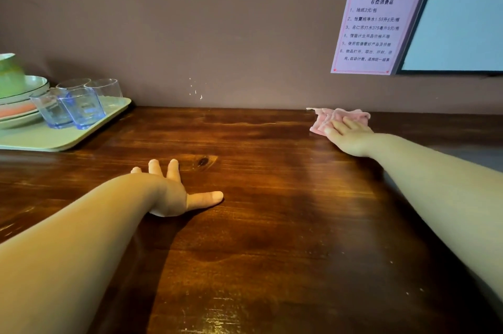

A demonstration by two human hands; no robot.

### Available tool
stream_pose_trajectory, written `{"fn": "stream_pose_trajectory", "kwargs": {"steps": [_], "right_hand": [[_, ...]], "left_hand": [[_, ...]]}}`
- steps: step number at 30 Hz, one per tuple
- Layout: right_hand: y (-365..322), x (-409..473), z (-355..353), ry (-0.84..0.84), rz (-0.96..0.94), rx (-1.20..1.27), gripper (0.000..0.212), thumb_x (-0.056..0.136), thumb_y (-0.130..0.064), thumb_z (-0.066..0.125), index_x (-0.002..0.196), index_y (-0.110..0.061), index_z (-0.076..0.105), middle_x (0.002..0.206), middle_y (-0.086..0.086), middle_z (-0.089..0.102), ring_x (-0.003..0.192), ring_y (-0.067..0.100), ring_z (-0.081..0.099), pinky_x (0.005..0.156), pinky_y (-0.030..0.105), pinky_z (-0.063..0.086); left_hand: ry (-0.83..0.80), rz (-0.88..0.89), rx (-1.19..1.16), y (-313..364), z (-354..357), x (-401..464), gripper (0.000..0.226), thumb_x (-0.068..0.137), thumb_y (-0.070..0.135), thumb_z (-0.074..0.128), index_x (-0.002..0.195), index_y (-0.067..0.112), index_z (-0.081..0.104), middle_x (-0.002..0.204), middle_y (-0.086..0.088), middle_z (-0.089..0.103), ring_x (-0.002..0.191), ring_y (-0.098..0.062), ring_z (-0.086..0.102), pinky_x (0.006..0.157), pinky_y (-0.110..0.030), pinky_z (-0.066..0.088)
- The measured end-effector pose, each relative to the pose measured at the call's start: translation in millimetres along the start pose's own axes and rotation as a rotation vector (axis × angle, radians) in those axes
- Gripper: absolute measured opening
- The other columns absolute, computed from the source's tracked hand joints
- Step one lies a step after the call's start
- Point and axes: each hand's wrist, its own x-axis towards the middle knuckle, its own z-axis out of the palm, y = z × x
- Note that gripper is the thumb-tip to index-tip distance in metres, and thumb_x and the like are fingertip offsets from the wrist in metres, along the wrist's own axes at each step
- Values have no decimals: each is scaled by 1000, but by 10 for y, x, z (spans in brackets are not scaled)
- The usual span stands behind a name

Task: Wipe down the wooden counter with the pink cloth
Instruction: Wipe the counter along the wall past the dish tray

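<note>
The right hand [351, 135] presses flat fingers on the pink cloth [330, 118] at the surface's [272, 225] far right edge, the left hand [168, 192] braced with fingers spread, so most wiping seems left.

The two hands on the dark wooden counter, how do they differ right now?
The right hand reaches far back to the wall and presses the crumpled pink cloth under straight fingers; the left hand sits nearer, mid-counter, and touches only bare wood. The left hand's thumb and fingers are splayed wide, while the right hand's fingers lie close together. Both rest palm-down, open, on the dark wooden counter.
</note>
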Motion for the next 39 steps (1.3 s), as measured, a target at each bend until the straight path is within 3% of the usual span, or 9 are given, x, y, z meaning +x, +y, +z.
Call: {"fn": "stream_pose_trajectory", "kwargs": {"steps": [3, 10, 16, 22, 28, 31, 34, 39], "right_hand": [[173, -125, 122, -52, -112, 1, 71, 99, -67, 5, 161, -33, -2, 169, 0, -9, 154, 20, -16, 122, 45, -7], [84, 64, -65, -12, 59, 13, 61, 105, -55, 7, 162, -31, 5, 170, 3, -3, 156, 27, -8, 123, 46, -4], [332, -149, 85, -76, -44, -4, 69, 100, -66, 6, 161, -33, -2, 169, -3, -10, 154, 19, -16, 123, 44, -6], [308, 138, -62, 4, 127, 22, 67, 103, -58, 9, 163, -26, 7, 170, 6, 0, 156, 27, -4, 125, 48, -2], [545, 77, 78, -36, -5, 16, 65, 101, -63, 8, 161, -39, 8, 170, 2, -1, 156, 20, -9, 124, 49, -5], [553, 198, -6, -34, 64, 46, 58, 106, -50, 12, 161, -31, 16, 170, 6, 4, 156, 25, -1, 125, 47, -2], [389, 199, -44, 21, 144, -10, 67, 104, -56, 8, 162, -24, 13, 169, 7, 5, 155, 28, 0, 124, 45, 0], [408, -310, 106, -12, -22, -83, 75, 97, -62, -1, 162, -26, 6, 169, 6, 5, 156, 24, -2, 125, 44, -2]], "left_hand": [[7, 29, -40, -6, 35, 20, 150, 25, 102, 16, 147, 25, -28, 158, -13, -24, 145, -43, -13, 116, -56, 2], [36, 24, -55, -8, 29, 63, 148, 30, 101, 19, 148, 26, -26, 158, -12, -23, 145, -42, -13, 116, -56, 3], [53, 37, -59, -13, 65, 92, 149, 27, 101, 18, 148, 25, -26, 158, -12, -24, 145, -42, -14, 117, -55, 3], [40, 36, -49, -22, 38, 87, 149, 27, 102, 17, 148, 25, -27, 158, -13, -22, 145, -43, -13, 117, -56, 3], [36, 37, -45, -28, 41, 104, 151, 25, 103, 17, 148, 26, -26, 158, -13, -22, 145, -43, -12, 117, -56, 3], [37, 27, -39, -14, 8, 76, 154, 21, 103, 17, 148, 27, -26, 159, -13, -20, 145, -42, -11, 117, -55, 3], [45, 33, -50, -21, 32, 74, 153, 23, 102, 17, 148, 26, -26, 159, -13, -20, 145, -42, -11, 118, -55, 4], [54, 42, -52, -26, 48, 114, 152, 24, 102, 16, 148, 25, -26, 158, -13, -22, 145, -42, -12, 118, -55, 3]]}}
